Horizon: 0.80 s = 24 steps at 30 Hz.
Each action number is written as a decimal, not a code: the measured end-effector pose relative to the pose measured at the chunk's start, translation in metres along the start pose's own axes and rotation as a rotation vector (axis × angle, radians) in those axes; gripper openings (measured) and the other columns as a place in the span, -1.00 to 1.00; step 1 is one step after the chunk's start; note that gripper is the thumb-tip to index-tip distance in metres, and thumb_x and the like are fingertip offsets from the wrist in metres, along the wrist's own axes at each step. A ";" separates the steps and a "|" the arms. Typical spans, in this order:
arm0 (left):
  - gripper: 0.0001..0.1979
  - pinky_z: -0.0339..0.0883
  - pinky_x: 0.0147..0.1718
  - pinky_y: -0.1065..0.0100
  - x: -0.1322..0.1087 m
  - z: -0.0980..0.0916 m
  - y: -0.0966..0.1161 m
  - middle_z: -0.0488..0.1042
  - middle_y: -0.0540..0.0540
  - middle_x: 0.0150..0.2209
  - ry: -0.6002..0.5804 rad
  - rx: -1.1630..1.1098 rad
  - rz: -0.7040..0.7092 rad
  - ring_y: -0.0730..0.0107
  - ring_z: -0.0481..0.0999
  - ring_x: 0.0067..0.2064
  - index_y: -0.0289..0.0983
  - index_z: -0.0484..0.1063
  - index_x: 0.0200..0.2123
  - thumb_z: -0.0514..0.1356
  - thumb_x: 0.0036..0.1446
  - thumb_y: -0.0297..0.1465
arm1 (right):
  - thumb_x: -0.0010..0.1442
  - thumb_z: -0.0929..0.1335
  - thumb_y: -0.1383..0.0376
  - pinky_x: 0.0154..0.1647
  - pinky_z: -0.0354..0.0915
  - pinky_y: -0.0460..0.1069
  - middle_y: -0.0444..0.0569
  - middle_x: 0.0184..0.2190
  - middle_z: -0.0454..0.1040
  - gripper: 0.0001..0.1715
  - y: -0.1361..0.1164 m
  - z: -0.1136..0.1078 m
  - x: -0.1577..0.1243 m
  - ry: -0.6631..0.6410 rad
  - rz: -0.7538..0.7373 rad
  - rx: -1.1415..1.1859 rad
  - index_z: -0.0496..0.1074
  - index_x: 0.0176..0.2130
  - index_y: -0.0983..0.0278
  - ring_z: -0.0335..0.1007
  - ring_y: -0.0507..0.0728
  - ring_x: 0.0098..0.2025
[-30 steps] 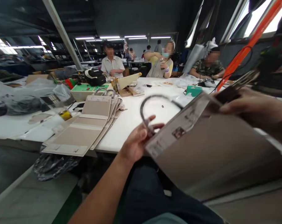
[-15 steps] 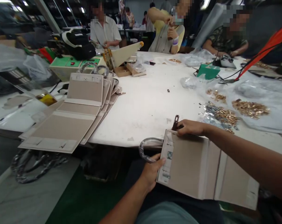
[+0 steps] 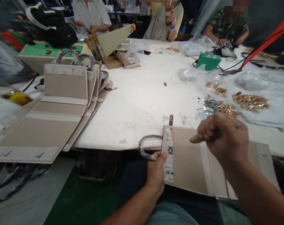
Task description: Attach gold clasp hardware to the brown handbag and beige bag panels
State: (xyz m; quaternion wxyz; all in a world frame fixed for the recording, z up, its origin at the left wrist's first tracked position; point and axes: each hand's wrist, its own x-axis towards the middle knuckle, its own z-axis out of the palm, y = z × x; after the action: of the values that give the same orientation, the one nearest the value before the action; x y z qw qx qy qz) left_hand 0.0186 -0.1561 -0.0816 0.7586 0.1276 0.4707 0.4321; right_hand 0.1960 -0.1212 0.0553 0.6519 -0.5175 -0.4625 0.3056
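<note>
My left hand (image 3: pixel 157 170) grips the left edge of a folded-out beige bag panel (image 3: pixel 189 159), thumb on top, beside a plastic-wrapped handle (image 3: pixel 145 147). Small metal fittings (image 3: pixel 170 150) sit in the pale strip along that edge. From the panel's far edge sticks a dark tab with metal on it (image 3: pixel 171 120). Above the panel's middle, apart from it, my right hand (image 3: pixel 223 137) is closed in a fist. A short olive-beige end points left out of it; whether it is a covered thumb or a held piece I cannot tell.
Stacked bag panels (image 3: pixel 57 117) overhang the table's left front edge, near a green-topped machine (image 3: pixel 55 51). Gold-coloured metal pieces (image 3: pixel 251 101) lie on plastic at right, beside silver pieces (image 3: pixel 210 104). A green block (image 3: pixel 208 61) stands behind them. Several people sit or stand across the table.
My right hand has left the panel's far edge and the dark tab and moved right, raised and closed. My left hand still holds the panel. The view has shifted right and down.
</note>
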 end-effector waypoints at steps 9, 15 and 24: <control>-0.65 0.36 -0.40 0.36 0.000 0.004 -0.002 0.55 -0.04 -0.49 0.013 0.015 0.025 0.34 0.51 -0.46 -0.31 0.51 -0.36 0.47 -0.13 -0.21 | 0.32 0.38 0.12 -0.66 0.08 -0.04 -0.21 -0.72 0.16 -0.49 0.048 0.047 -0.038 0.009 0.050 0.177 0.24 -0.60 0.19 0.09 0.01 -0.68; -0.61 0.36 -0.40 0.34 0.000 0.003 -0.004 0.57 -0.09 -0.47 -0.008 0.010 0.029 0.31 0.52 -0.45 -0.31 0.51 -0.36 0.49 -0.15 -0.18 | 0.34 0.36 0.07 -0.61 0.13 -0.05 -0.20 -0.71 0.22 -0.45 0.028 0.062 -0.027 -0.196 0.056 -0.020 0.25 -0.60 0.20 0.13 0.01 -0.66; -0.68 0.32 -0.43 0.36 -0.002 0.005 0.000 0.55 -0.09 -0.49 -0.023 -0.016 0.058 0.35 0.49 -0.47 -0.32 0.54 -0.41 0.48 -0.17 -0.23 | 0.33 0.34 0.14 -0.54 0.11 -0.02 -0.17 -0.70 0.23 -0.42 0.020 0.074 -0.034 -0.368 0.073 -0.266 0.24 -0.68 0.21 0.14 0.02 -0.59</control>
State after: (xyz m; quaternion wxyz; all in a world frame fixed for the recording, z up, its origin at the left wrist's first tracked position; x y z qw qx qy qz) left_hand 0.0224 -0.1567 -0.0775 0.7519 0.1403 0.4547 0.4563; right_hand 0.1168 -0.1169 0.0288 0.4712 -0.5507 -0.5908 0.3545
